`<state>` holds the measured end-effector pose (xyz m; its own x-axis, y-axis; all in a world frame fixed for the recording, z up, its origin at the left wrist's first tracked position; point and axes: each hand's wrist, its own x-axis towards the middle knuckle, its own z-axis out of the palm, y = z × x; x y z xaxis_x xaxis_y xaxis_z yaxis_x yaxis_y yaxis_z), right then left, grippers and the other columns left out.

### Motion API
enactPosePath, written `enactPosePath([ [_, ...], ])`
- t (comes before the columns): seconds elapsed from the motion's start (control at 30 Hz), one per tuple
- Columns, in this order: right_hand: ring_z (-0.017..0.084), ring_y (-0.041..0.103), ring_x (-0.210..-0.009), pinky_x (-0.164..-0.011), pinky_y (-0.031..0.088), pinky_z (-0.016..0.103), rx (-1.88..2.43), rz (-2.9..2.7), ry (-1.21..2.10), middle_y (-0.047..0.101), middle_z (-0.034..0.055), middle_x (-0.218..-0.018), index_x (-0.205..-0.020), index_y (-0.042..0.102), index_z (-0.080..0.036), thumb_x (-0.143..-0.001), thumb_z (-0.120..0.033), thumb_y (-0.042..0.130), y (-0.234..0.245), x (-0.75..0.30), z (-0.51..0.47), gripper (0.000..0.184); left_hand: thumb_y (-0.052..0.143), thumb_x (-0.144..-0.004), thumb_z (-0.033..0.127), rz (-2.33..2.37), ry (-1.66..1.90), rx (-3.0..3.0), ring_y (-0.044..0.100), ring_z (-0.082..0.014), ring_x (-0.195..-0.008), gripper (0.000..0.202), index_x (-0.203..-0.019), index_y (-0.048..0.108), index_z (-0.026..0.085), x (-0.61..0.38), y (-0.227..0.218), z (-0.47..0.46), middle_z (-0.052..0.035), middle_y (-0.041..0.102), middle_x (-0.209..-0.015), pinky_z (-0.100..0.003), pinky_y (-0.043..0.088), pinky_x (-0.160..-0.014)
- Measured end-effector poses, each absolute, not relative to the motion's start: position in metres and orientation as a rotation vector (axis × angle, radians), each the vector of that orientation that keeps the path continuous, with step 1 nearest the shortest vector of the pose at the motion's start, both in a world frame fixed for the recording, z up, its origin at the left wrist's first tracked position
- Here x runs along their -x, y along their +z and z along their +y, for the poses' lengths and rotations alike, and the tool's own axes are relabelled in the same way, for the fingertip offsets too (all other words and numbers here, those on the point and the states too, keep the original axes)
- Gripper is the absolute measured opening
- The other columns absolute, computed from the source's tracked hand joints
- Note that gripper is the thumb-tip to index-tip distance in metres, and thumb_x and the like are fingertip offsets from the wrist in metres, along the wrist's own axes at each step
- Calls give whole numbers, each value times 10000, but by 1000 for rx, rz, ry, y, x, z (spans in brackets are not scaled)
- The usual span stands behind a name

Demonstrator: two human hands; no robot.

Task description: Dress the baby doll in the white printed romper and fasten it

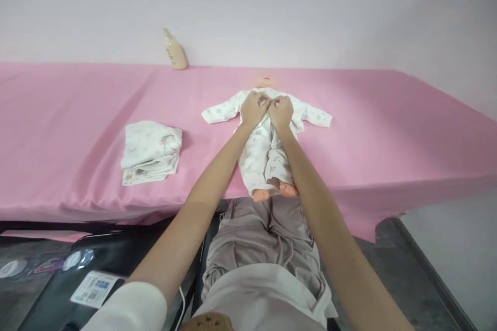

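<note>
A baby doll [261, 195] lies on its back on the pink-covered table, its feet toward me. It wears a white printed baby outfit [256, 158] with long sleeves spread to both sides. My left hand [254, 108] and my right hand [281, 113] meet at the chest of the outfit. Both have their fingers pinched on the front of the fabric, close together. Whether a fastener sits between the fingertips is too small to tell. Above the hands only the doll's lower face shows.
Left of the doll sits a folded stack of white printed cloth [151, 152]. A cream pump bottle [176, 51] leans near the wall at the table's back edge. The pink cloth [388, 139] hangs over the front edge. A black chair [112, 251] with a bottle and label stands at lower left.
</note>
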<state>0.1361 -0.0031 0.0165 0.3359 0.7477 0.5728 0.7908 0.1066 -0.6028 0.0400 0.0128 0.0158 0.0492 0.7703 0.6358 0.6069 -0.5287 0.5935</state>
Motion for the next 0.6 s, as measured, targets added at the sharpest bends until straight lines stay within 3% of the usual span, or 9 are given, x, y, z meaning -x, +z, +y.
enactPosePath([
  [0.1,221,542,-876,-844,395,358,1623,-1417,-41,566,94,-867,-768,554,-156,-849,-138,397,17,-137,-3,178,575,-829,357,1438,1439,-2152,576,-172,-805,178,-830,681,215,-41,16,13,-46,589,-927,-292,437,-743],
  [0.23,220,540,-885,-863,382,373,1588,-1422,-33,563,81,-852,-767,528,-171,-867,-153,383,16,-139,-2,177,573,-827,269,1483,1404,-2171,569,-193,-849,113,-829,663,201,-43,17,13,-64,572,-960,-306,442,-765],
  [0.37,206,544,-858,-851,391,368,1509,-1416,-33,585,63,-819,-751,523,-180,-861,-165,401,12,-141,-2,165,529,-854,217,1371,1524,-2303,539,-214,-961,88,-843,612,188,-43,18,12,-78,588,-969,-322,426,-861],
  [0.6,180,570,-821,-822,422,331,1328,-1357,15,625,50,-813,-771,563,-177,-851,-207,427,8,-144,-4,161,488,-876,219,1172,1494,-2201,611,-164,-818,114,-868,598,189,-41,15,16,-38,681,-871,-275,451,-793],
])
